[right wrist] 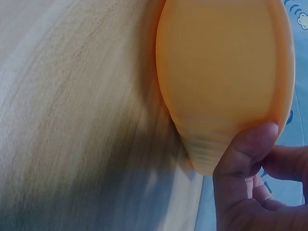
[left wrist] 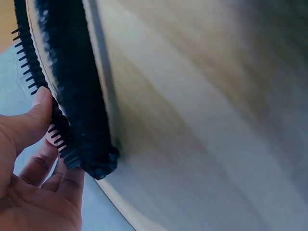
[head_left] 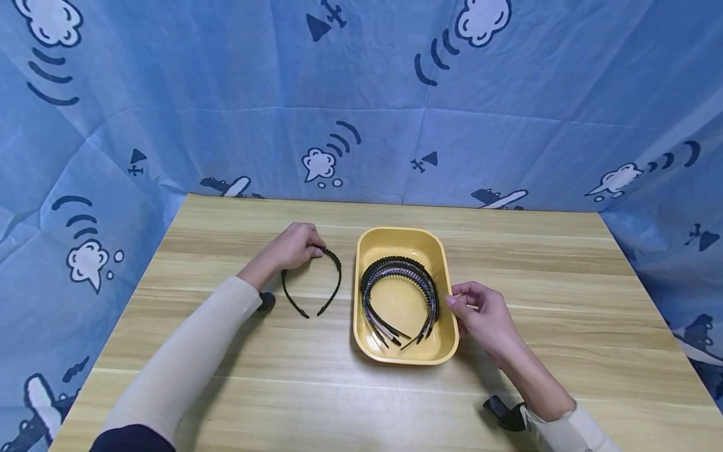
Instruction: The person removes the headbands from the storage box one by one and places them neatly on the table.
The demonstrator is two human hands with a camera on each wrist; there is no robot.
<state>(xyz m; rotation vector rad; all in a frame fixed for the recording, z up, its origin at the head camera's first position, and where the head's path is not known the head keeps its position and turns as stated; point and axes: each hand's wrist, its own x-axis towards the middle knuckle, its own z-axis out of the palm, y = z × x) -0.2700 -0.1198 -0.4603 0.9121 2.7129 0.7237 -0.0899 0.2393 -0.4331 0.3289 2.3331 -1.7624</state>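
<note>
My left hand pinches a black toothed headband near the top of its arc, left of the yellow plastic tray. In the left wrist view, thumb and fingers hold the toothed headband, and its small teeth point outward. Inside the tray lie several headbands, stacked in one overlapping ring with their tips toward me. Some are black, and at least one looks greyish purple. At the tray's right side my right hand pinches the rim; the right wrist view shows its fingers against the tray's outer wall.
The tray stands on a wood-grain table. A blue printed cloth hangs behind the table and along both sides. A black strap piece sits at my right wrist, and another dark piece at my left.
</note>
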